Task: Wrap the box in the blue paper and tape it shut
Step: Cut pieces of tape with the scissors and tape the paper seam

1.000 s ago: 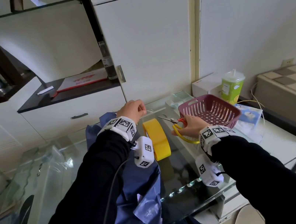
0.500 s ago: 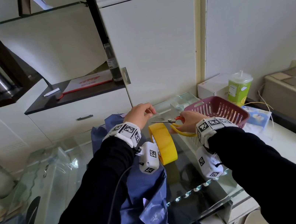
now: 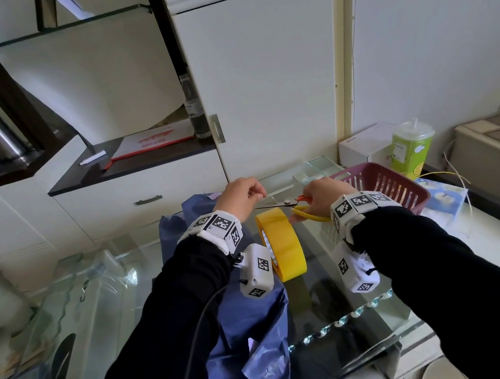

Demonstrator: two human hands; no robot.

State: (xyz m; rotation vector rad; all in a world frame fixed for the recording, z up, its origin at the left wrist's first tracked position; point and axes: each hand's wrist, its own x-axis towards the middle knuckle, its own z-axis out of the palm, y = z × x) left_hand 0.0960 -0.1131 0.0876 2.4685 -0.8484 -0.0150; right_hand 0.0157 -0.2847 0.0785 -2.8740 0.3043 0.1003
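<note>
The step was cutting tape. Above the tape roll, the left hand pinched a clear strip, and the right hand gripped scissors. Blue paper lay left of the roll, the box hidden. Next, I judged, the blades should close on the taut strip.

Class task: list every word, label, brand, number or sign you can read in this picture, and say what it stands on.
"R": right wrist tracker.
Red print on the white card: blurred.
Green cup label: too small.
Bottle label: too small.
Wrist bands: coded squares only, no words.
</note>
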